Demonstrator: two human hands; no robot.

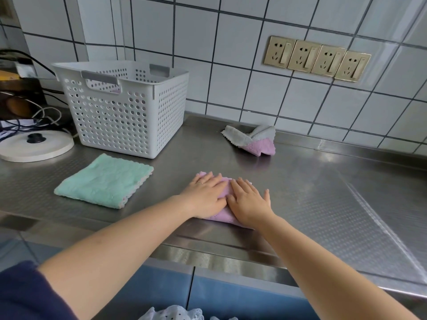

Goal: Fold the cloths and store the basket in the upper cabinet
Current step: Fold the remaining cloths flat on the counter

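While a round white lid (34, 145) is lying at the counter's far left, the white perforated basket (122, 107) is standing behind a folded teal cloth (104, 181). Both hands are pressing flat, fingers straight, on a purple cloth (223, 214) on the steel counter (323, 204): left hand (205, 195), right hand (248, 202). Further right, a crumpled grey-and-purple cloth (254, 140) is sitting by the tiled wall (254, 88), beneath 4 sockets (316, 58).

hands (227, 199) flat on purple cloth (222, 214), basket (122, 107) behind
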